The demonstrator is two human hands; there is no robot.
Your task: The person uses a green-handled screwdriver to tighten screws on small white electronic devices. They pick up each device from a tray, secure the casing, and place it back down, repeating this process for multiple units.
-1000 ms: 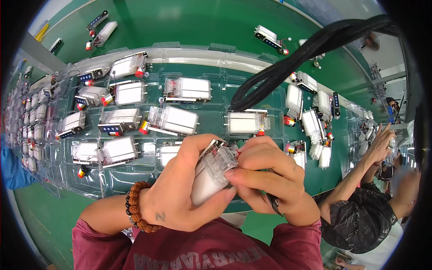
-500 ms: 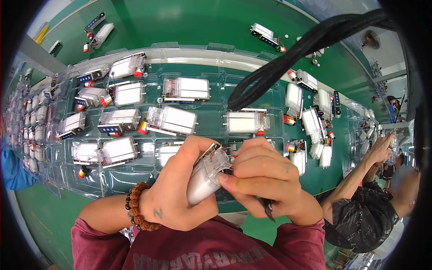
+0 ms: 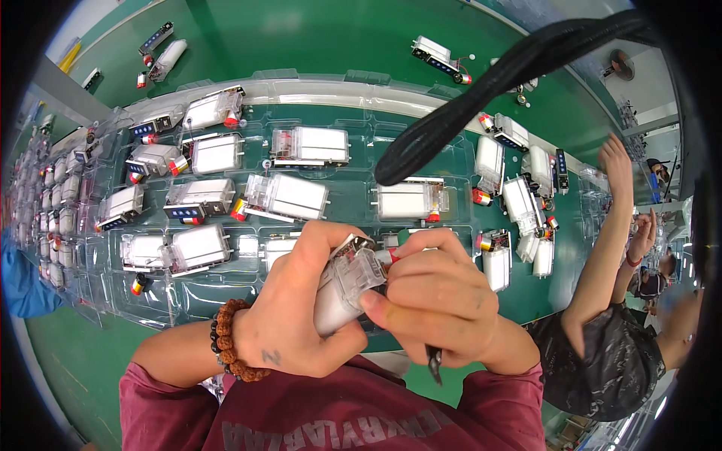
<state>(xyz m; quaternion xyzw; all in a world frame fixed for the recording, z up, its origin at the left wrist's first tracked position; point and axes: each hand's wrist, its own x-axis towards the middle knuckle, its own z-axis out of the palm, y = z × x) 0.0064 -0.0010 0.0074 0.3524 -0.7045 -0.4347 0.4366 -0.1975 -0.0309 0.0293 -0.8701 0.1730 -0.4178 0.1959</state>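
Head view, only one: white unit [image 3: 335, 304] is held tilted over the near side of the clear tray [image 3: 226, 293], clear end up and toward the right hand. Left hand [image 3: 286, 331] wraps the body, thumb below, fingers round the far side — looks like it's acting as the fixture, leaving the clear end exposed. Right hand [image 3: 444, 301]: fingers curled, thumb tip at that end's edge; can't tell what the fingertips pinch. Dark slim item [image 3: 434, 366] sticks out under the right fist — probably tucked there to free thumb and index. Similar units [image 3: 310, 144] lie in tray pockets, presumably to keep them apart.
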